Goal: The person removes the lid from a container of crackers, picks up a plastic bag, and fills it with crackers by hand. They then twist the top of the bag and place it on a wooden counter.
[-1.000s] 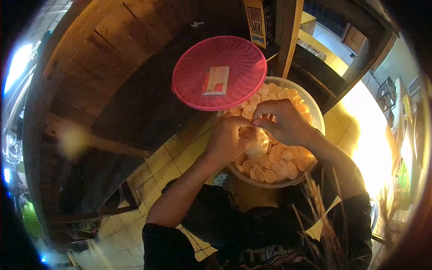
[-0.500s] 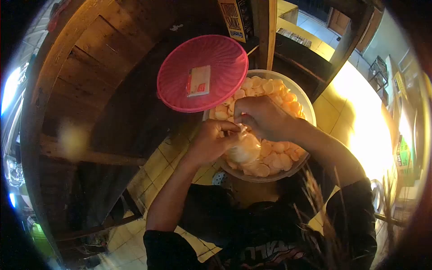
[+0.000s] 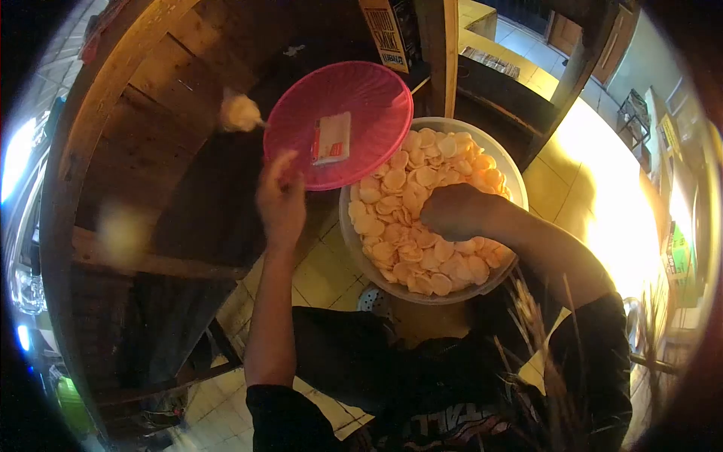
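A large round tub (image 3: 520, 177) is full of pale orange round crackers (image 3: 403, 226). My right hand (image 3: 459, 213) is over the crackers at the right of the tub, its fingers curled downward; what they may hold is hidden. My left hand (image 3: 282, 200) is raised beside the near left edge of a pink round lid (image 3: 361, 162), fingers apart and holding nothing. A small plastic bag of crackers (image 3: 241, 113), blurred, is in the air beyond that hand, left of the lid. On the lid lies a white packet with a red label (image 3: 331, 139).
A curved wooden panel (image 3: 151, 68) runs along the left, with a dark surface beside it. A "Liquid Smoke" box (image 3: 388, 34) stands by a wooden post (image 3: 448, 60) at the back. Yellow floor tiles (image 3: 320, 275) show below; dry stalks (image 3: 542, 339) hang at the lower right.
The filled bag has left both hands and is now at the upper left. My left hand has moved left and opened. My right hand has moved slightly right and down over the crackers.
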The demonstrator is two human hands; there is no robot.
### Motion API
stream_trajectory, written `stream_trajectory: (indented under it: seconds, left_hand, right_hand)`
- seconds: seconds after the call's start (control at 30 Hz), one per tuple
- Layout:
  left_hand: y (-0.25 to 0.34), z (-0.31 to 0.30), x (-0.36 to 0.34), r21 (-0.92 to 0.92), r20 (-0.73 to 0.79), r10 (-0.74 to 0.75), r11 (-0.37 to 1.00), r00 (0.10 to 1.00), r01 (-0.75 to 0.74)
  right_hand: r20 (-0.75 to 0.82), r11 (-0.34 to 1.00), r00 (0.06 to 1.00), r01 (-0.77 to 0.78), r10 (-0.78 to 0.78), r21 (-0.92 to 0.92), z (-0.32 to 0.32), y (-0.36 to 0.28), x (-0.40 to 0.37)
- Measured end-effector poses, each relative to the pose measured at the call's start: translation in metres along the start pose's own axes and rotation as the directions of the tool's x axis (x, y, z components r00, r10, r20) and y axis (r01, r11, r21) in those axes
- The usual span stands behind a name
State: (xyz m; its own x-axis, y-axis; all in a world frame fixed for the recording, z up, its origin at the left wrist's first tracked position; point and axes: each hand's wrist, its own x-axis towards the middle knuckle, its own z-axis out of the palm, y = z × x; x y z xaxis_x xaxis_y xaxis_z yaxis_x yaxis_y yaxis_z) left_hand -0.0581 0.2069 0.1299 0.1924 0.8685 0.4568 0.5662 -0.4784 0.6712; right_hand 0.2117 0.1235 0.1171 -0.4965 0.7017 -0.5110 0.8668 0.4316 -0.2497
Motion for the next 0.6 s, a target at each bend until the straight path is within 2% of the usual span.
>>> stream_trajectory:
  seconds: [0.03,0.1,0.13,0.17,0.2,0.23,0.27,0.3,0.37,0.4,0.43,0.47,0.5,0.53,0.57,0.6]
  left_hand:
    - [-0.004,0.003,-0.001,0.001,-0.007,-0.003,1.000,1.000,0.003]
    - [-0.008,0.015,-0.001,0.225,0.163,0.045,0.971,0.986,-0.081]
    - [-0.012,0.018,0.001,0.226,0.155,0.042,0.971,0.987,-0.077]
    - [-0.017,0.022,0.004,0.175,0.180,0.118,0.973,0.977,-0.150]
    - [-0.021,0.026,0.005,0.122,0.200,0.193,0.968,0.961,-0.220]
    - [-0.023,0.030,0.005,0.124,0.192,0.188,0.969,0.963,-0.214]
    - [-0.025,0.034,0.005,0.157,0.165,0.162,0.969,0.973,-0.188]
    - [-0.028,0.037,0.007,0.190,0.137,0.137,0.968,0.981,-0.162]
    - [-0.041,0.044,0.012,0.218,0.120,0.129,0.964,0.984,-0.153]
    - [-0.040,0.045,0.016,0.243,0.116,0.126,0.958,0.985,-0.151]
    - [-0.040,0.045,0.018,0.247,0.107,0.119,0.958,0.987,-0.142]
    - [-0.039,0.046,0.020,0.306,0.130,0.022,0.950,0.991,-0.061]
    - [-0.038,0.046,0.022,0.365,0.149,-0.074,0.931,0.986,0.015]
    - [-0.039,0.045,0.022,0.367,0.144,-0.075,0.930,0.987,0.018]
    - [-0.039,0.045,0.022,0.353,0.087,0.044,0.933,0.995,-0.072]
    - [-0.039,0.047,0.024,0.344,0.027,0.169,0.924,0.985,-0.168]
  right_hand:
    - [-0.059,1.000,0.998,-0.013,0.012,-0.016,-0.004,-0.002,-0.002]
    - [-0.117,0.999,0.993,-0.020,0.016,-0.037,-0.009,-0.004,-0.006]
    - [-0.269,0.998,0.961,0.060,-0.056,0.007,-0.010,-0.004,-0.010]
    - [-0.416,0.989,0.902,0.145,-0.116,0.039,-0.011,-0.006,-0.013]
    - [-0.413,0.988,0.902,0.149,-0.123,0.031,-0.017,-0.010,-0.018]
    - [-0.470,0.888,0.852,0.382,-0.231,0.257,-0.024,-0.015,-0.024]
    - [-0.547,0.684,0.779,0.580,-0.306,0.442,-0.032,-0.021,-0.030]
    - [-0.542,0.686,0.778,0.582,-0.316,0.436,-0.038,-0.030,-0.039]
    - [-0.591,0.249,0.739,0.670,-0.324,0.700,-0.044,-0.049,-0.053]
    - [-0.587,0.251,0.738,0.669,-0.333,0.700,-0.043,-0.052,-0.053]
    - [-0.646,0.121,0.591,0.776,-0.484,0.619,-0.043,-0.055,-0.052]
    - [-0.685,-0.031,0.412,0.844,-0.601,0.535,-0.043,-0.058,-0.052]
    - [-0.681,-0.034,0.408,0.843,-0.608,0.536,-0.044,-0.063,-0.052]
    - [-0.721,-0.232,0.276,0.822,-0.635,0.520,-0.046,-0.070,-0.051]
    - [-0.762,-0.420,0.144,0.762,-0.632,0.492,-0.046,-0.077,-0.051]
    - [-0.760,-0.416,0.141,0.766,-0.634,0.490,-0.043,-0.082,-0.051]
